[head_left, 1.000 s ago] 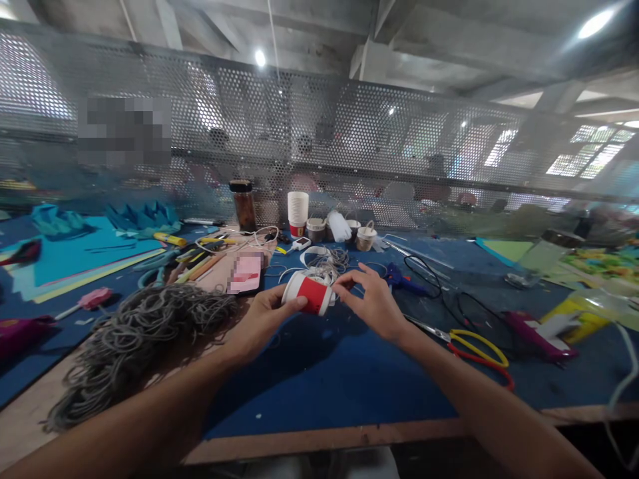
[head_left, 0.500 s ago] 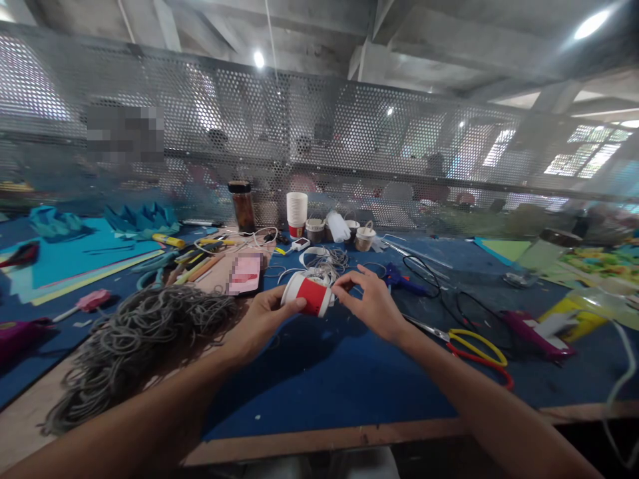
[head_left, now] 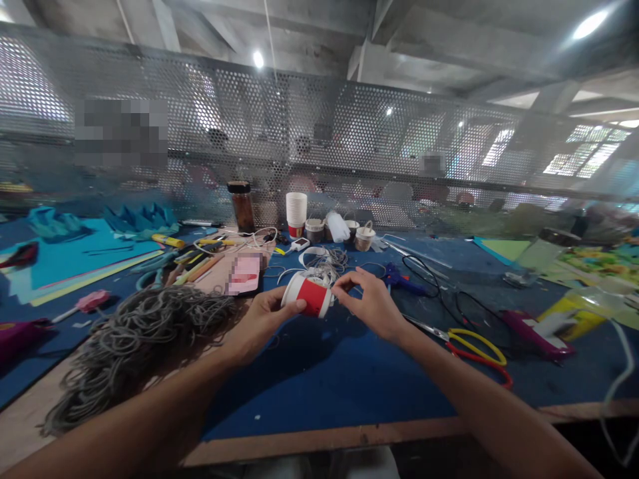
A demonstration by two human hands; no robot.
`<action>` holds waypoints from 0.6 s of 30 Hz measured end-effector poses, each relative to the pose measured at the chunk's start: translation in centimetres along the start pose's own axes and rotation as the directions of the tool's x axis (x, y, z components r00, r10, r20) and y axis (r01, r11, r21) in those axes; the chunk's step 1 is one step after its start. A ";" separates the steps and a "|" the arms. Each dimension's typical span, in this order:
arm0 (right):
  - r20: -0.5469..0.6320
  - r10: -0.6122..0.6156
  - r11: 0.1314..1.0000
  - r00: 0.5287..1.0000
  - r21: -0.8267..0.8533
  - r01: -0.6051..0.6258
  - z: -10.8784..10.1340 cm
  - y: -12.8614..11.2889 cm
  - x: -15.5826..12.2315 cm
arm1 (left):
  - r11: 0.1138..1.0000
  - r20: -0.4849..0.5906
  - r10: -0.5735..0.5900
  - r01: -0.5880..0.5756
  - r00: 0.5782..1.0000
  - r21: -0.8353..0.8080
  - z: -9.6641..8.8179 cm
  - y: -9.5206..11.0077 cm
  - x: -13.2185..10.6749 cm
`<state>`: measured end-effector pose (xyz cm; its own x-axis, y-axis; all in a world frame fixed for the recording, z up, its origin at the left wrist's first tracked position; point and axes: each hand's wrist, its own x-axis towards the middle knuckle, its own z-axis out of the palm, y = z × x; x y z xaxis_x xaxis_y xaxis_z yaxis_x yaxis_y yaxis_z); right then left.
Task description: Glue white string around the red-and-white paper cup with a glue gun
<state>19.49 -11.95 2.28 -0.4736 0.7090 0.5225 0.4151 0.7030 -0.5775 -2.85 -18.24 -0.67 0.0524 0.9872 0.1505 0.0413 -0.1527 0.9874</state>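
A red and white paper cup (head_left: 313, 297) is tipped on its side above the blue table. My left hand (head_left: 267, 311) is closed around its left end, thumb along the lower side. Close to the cup's right end is my right hand (head_left: 367, 298), its thumb and index finger pinched together by the rim. Whatever lies between those fingertips is too small to make out. Just behind the cup, a tangle of pale cord (head_left: 327, 261) lies on the table.
Grey cord (head_left: 144, 339) is heaped at left, near a phone (head_left: 244, 274). Scissors (head_left: 476, 346) and a purple glue gun (head_left: 539, 336) lie at right. Stacked cups (head_left: 296, 211) and a dark jar (head_left: 241, 206) stand at the back, before a perforated metal screen (head_left: 329, 133).
Almost nothing differs. Both hands and the cup keep nearly the same place and pose.
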 end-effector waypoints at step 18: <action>0.036 0.103 0.991 0.994 0.083 -0.106 -0.2 -0.1 0.1 | 1.000 0.040 -0.007 0.007 0.999 0.009 -0.1 0.0 0.0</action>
<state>19.54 -11.94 2.47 -0.4562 0.7752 0.4370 0.3967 0.6167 -0.6799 -2.96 -18.19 -0.66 0.0919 0.9857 0.1413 0.0508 -0.1463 0.9879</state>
